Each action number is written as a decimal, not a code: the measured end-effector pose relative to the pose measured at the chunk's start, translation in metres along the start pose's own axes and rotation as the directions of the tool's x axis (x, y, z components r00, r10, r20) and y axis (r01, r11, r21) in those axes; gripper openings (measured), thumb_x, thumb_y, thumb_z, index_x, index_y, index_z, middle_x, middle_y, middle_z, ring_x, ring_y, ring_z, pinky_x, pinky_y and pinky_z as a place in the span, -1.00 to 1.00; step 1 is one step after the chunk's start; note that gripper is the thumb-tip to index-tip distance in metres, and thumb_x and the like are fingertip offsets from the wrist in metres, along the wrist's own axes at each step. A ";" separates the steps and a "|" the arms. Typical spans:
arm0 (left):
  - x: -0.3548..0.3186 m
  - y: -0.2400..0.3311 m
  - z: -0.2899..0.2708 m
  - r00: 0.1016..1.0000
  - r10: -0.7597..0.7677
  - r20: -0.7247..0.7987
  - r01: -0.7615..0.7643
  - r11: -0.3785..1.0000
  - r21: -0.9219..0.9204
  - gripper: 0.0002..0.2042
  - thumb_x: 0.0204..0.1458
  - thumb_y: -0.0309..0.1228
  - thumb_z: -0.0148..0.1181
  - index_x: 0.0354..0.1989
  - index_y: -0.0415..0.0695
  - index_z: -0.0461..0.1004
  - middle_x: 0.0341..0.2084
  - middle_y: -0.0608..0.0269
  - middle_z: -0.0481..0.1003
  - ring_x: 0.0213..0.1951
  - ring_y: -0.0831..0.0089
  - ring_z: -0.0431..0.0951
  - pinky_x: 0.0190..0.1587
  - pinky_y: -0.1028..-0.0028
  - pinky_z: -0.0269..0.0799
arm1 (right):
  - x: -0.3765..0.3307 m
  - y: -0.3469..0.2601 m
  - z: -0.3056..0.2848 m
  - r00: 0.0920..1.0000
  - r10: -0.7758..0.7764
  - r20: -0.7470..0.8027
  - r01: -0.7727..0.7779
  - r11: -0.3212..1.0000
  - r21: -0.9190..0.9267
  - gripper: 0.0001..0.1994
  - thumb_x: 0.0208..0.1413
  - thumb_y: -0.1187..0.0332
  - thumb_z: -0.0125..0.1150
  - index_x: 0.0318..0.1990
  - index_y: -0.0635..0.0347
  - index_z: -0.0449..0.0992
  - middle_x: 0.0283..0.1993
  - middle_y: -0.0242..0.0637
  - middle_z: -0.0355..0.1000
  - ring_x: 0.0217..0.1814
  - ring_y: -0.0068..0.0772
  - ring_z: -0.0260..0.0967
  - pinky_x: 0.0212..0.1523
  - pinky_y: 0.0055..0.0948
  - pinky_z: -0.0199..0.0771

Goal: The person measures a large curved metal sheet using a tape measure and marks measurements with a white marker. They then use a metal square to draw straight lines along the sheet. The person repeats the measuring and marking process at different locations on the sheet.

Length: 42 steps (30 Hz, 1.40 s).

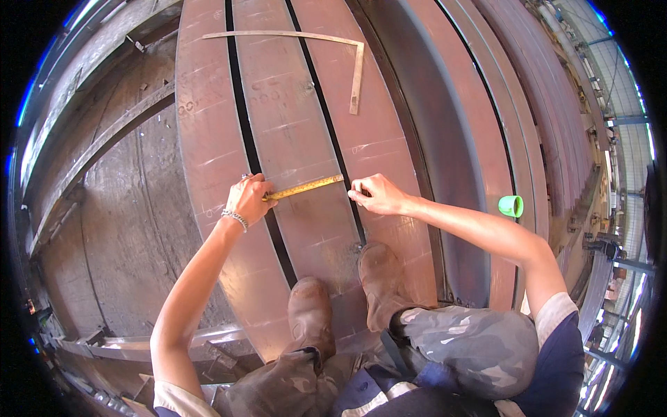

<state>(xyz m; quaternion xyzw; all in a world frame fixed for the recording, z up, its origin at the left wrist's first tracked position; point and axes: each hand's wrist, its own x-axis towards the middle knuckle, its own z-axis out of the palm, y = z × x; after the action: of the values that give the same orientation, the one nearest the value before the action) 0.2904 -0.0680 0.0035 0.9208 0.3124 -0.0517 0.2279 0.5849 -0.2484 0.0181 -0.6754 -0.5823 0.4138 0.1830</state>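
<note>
My left hand (pixel 249 198) is closed around one end of a yellow tape measure (pixel 306 187), and its case is hidden in the fingers. The blade lies across the middle reddish-brown steel strip (pixel 281 111), its free end close to a dark gap. Just right of that end, my right hand (pixel 377 194) has its fingers pinched together over the neighbouring strip (pixel 382 149). Whatever small thing it may hold is too small to make out. A metal carpenter's square (pixel 357 76) lies farther off across the strips.
My boots (pixel 310 313) stand on the strips, with dark gaps between them. A green cup (pixel 511 206) rests on steel at the right. Left of the strips is a lower dark metal surface (pixel 139 187) with a raised bar (pixel 114 132). More long steel beams (pixel 535 90) stretch along the right.
</note>
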 end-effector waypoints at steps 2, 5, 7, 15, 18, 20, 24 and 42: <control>0.000 -0.001 0.001 1.000 0.011 0.004 -0.011 1.000 -0.005 -0.81 -0.07 -0.29 0.50 -0.33 -0.07 0.67 -0.35 0.22 0.59 -0.16 0.14 0.59 -0.06 0.15 0.55 | 0.001 0.001 0.000 1.000 -0.029 -0.011 0.029 1.000 -0.013 -0.69 0.27 0.21 0.21 -0.43 0.26 0.48 -0.56 0.02 0.39 -0.50 0.07 0.40 -0.41 -0.05 0.35; -0.001 -0.001 0.002 1.000 0.018 -0.007 -0.018 1.000 -0.019 -0.80 -0.08 -0.29 0.50 -0.34 -0.08 0.66 -0.35 0.23 0.61 -0.16 0.14 0.60 -0.06 0.15 0.56 | 0.003 0.004 0.001 1.000 -0.005 -0.002 0.005 0.999 -0.035 -0.70 0.25 0.20 0.22 -0.41 0.26 0.50 -0.55 0.01 0.41 -0.48 0.06 0.43 -0.39 -0.05 0.38; -0.001 -0.002 0.003 1.000 0.013 -0.010 -0.013 1.000 -0.023 -0.80 -0.08 -0.28 0.50 -0.34 -0.08 0.65 -0.35 0.23 0.61 -0.16 0.14 0.60 -0.06 0.16 0.56 | 0.005 0.006 0.001 1.000 0.014 0.004 -0.014 0.999 -0.041 -0.71 0.25 0.20 0.22 -0.40 0.26 0.50 -0.53 0.01 0.43 -0.47 0.06 0.45 -0.38 -0.06 0.39; -0.002 -0.001 0.002 1.000 0.017 -0.006 -0.017 1.000 0.023 -0.78 -0.05 -0.25 0.49 -0.32 -0.08 0.64 -0.35 0.26 0.61 -0.16 0.14 0.59 -0.05 0.17 0.56 | 0.004 0.008 0.000 0.996 0.077 0.040 -0.076 0.996 -0.040 -0.71 0.26 0.18 0.20 -0.33 0.26 0.54 -0.49 0.05 0.48 -0.39 0.07 0.52 -0.32 -0.06 0.44; -0.003 -0.003 -0.001 1.000 0.009 0.028 -0.009 1.000 -0.013 -0.77 -0.05 -0.26 0.47 -0.26 -0.06 0.62 -0.32 0.26 0.59 -0.10 0.12 0.57 -0.04 0.17 0.56 | 0.004 0.007 0.001 0.997 0.072 0.033 -0.071 0.997 -0.044 -0.71 0.27 0.18 0.19 -0.34 0.26 0.54 -0.48 0.05 0.49 -0.39 0.06 0.52 -0.32 -0.06 0.44; -0.005 -0.004 -0.002 1.000 0.025 0.012 -0.024 0.999 -0.027 -0.77 -0.04 -0.27 0.47 -0.25 -0.06 0.62 -0.32 0.26 0.59 -0.10 0.13 0.58 -0.04 0.17 0.57 | 0.003 0.006 0.000 0.999 0.045 0.023 -0.044 0.998 -0.033 -0.71 0.27 0.18 0.19 -0.34 0.26 0.54 -0.48 0.04 0.49 -0.39 0.06 0.52 -0.33 -0.06 0.44; -0.007 -0.005 -0.002 0.999 0.039 -0.007 -0.039 0.999 -0.013 -0.77 -0.04 -0.28 0.46 -0.24 -0.05 0.61 -0.34 0.26 0.60 -0.11 0.14 0.58 -0.06 0.17 0.58 | 0.005 0.005 -0.001 0.997 0.072 0.035 -0.071 0.997 -0.031 -0.71 0.27 0.19 0.19 -0.35 0.26 0.54 -0.49 0.04 0.50 -0.39 0.06 0.53 -0.32 -0.07 0.45; -0.015 -0.020 0.000 0.998 0.046 -0.030 -0.047 0.999 -0.019 -0.80 -0.02 -0.31 0.45 -0.26 -0.06 0.64 -0.31 0.27 0.62 -0.10 0.14 0.58 -0.06 0.17 0.59 | 0.006 0.005 -0.001 0.996 0.076 0.040 -0.075 0.997 -0.035 -0.72 0.28 0.19 0.18 -0.33 0.25 0.54 -0.49 0.02 0.49 -0.39 0.05 0.52 -0.31 -0.07 0.44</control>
<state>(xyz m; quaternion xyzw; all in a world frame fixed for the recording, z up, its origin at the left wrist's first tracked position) 0.2659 -0.0621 -0.0007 0.9261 0.2946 -0.0298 0.2336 0.5892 -0.2442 0.0130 -0.6913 -0.5667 0.4246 0.1439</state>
